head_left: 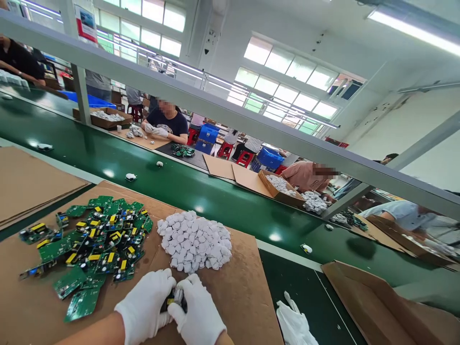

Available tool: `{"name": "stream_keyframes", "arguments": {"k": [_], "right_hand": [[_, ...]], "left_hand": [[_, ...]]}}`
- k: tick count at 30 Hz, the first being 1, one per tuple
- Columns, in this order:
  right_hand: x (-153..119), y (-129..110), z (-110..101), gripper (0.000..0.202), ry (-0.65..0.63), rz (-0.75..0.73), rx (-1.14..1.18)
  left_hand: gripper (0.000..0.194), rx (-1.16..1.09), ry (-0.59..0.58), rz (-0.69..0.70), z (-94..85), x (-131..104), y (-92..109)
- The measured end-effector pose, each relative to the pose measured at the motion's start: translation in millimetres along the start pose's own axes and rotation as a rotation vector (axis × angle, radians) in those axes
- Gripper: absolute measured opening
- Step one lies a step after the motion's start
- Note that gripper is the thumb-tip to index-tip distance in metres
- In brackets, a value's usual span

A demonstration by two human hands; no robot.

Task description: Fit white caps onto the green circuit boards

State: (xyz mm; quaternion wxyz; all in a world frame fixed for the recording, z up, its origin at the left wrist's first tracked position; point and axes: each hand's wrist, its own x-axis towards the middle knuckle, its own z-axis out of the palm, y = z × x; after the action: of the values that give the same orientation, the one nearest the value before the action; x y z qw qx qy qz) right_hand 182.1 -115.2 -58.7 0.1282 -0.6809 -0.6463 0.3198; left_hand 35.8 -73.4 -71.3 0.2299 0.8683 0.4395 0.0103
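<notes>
Board (170, 301): gripped by left hand (145, 304), right hand (199, 311); seemingly unfinished
Green boards (108, 235): heaped near cardboard's (247, 297) left edge
White pieces (196, 242): piled near far edge

"Anything to the right?"

"Can see an open cardboard box (388, 299) beside the green conveyor belt (230, 208), with a loose white glove (294, 325) near it."

"And across the belt?"

"Can make out a person in a navy shirt (174, 125), wearing white gloves, and farther right a person in a pink shirt (305, 176), leaning forward."

"Behind them?"

"Can spot red stools (225, 150) and blue crates (207, 135)."

"Higher up?"

"Notice a grey rail (215, 109) slanting across, bright windows (281, 60), and a lit tube lamp (413, 31) at top right."
</notes>
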Motion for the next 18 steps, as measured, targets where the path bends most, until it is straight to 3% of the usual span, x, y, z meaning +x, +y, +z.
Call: {"name": "stream_keyframes", "arguments": {"k": [4, 8, 13, 18], "right_hand": [[-5, 22, 1, 0.059, 0.132, 0.046, 0.653], [-1, 22, 8, 0.05, -0.124, -0.12, 1.071], [8, 11, 4, 0.041, -0.03, -0.221, 1.039], [12, 10, -8, 0.029, 0.062, -0.293, 0.941]], "left_hand": [[0.03, -0.05, 0.123, 0.074, 1.1, -6, -1], [0.042, -0.073, 0.298, 0.186, 10.0, -8, 0], [0.059, -0.187, 0.454, 0.247, 12.2, 1, -4], [0.046, -0.184, 0.468, 0.317, -8.7, 10, -4]]}}
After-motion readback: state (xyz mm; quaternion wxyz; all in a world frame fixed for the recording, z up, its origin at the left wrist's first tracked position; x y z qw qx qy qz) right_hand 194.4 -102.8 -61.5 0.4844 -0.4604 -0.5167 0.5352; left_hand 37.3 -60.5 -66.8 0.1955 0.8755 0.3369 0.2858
